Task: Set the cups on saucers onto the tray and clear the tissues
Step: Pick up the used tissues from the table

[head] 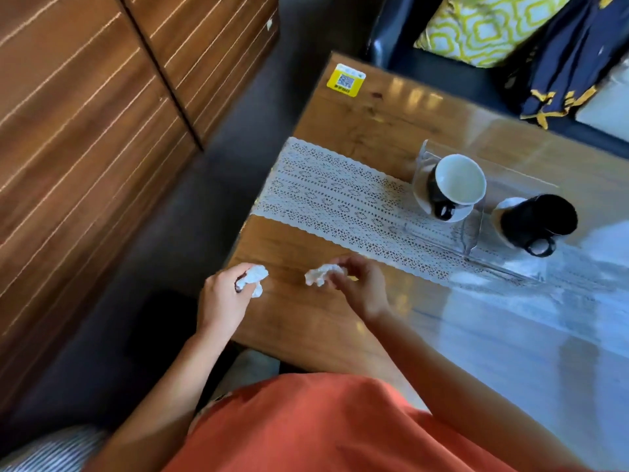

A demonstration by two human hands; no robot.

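Fingers (238,284) of each hand pinch a crumpled tissue (253,279).

The table (340,321) is warm wood under a glossy, reflective clear sheet. Across it lies a white lace runner (340,199), openwork and matt. On the runner stands a clear plastic tray (474,229), shiny at its edges, bearing two glazed ceramic cups (457,183). Near the table's front edge, each hand (221,301) holds crumpled white tissue (253,279), soft paper.
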